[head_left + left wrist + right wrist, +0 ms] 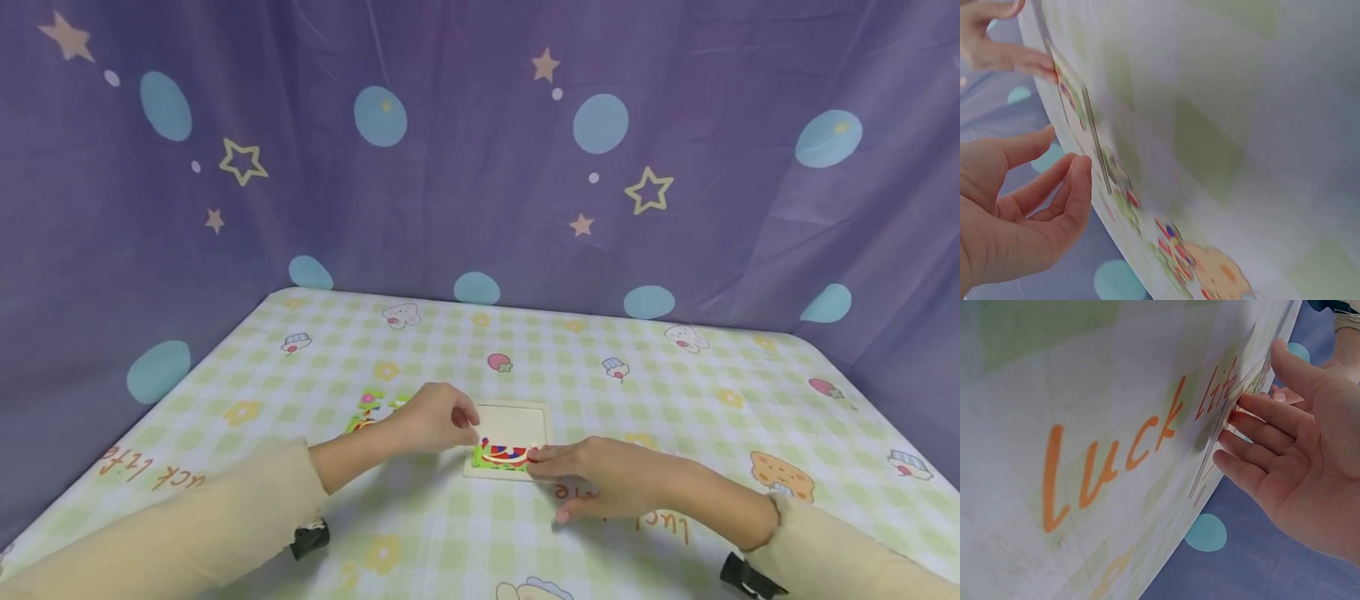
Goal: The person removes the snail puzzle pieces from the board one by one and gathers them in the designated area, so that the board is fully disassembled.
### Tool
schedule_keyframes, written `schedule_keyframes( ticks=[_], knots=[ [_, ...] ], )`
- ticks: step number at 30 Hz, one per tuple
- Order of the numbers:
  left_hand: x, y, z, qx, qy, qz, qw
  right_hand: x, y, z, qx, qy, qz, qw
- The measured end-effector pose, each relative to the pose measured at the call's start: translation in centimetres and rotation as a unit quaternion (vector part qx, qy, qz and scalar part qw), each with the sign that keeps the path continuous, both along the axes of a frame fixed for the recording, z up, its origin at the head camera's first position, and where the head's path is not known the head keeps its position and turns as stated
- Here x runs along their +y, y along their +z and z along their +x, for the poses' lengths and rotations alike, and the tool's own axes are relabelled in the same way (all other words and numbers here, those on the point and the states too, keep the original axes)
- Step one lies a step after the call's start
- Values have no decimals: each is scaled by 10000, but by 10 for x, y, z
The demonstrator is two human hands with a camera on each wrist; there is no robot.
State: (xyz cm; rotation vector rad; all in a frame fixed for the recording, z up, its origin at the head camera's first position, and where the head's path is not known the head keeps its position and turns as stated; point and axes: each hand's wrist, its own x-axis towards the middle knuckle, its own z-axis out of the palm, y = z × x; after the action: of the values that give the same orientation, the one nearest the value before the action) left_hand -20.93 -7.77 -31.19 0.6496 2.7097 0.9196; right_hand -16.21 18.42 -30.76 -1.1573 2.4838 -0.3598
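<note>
A shallow wooden puzzle tray (512, 423) lies on the tablecloth, its upper part bare wood. Colourful puzzle pieces (502, 456) in red, blue, white and green fill its lower strip. My right hand (611, 479) touches the right end of that strip with nearly straight fingertips, the thumb spread apart. Over the tray's left edge hovers my left hand (431, 417). In the left wrist view its fingers are bent, and a gap with nothing in it parts them from the thumb. Loose puzzle pieces (369, 404) lie left of the tray, partly hidden behind the left hand.
A green-and-white checked tablecloth (442, 533) with printed cartoons and lettering covers the table. Behind it hangs a purple curtain (480, 208) with stars and blue dots. Dark wrist straps (309, 538) show under the sleeves.
</note>
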Motion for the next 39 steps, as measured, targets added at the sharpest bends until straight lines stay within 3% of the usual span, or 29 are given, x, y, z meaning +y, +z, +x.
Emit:
schedule_keyframes(
  ticks=[4, 10, 28, 39],
  knots=[
    [11, -3, 5, 74, -344, -14, 9994, 0, 0, 0, 63, 44, 13, 10000],
    [19, -8, 9, 284, -460, -247, 9982, 1, 0, 1, 9, -52, 21, 10000],
    [24, -8, 2, -96, -185, -97, 9997, 1, -2, 1, 92, 3, -45, 9999],
    [25, -7, 3, -150, -91, -72, 9998, 1, 1, 4, 188, 52, -102, 9998]
  ],
)
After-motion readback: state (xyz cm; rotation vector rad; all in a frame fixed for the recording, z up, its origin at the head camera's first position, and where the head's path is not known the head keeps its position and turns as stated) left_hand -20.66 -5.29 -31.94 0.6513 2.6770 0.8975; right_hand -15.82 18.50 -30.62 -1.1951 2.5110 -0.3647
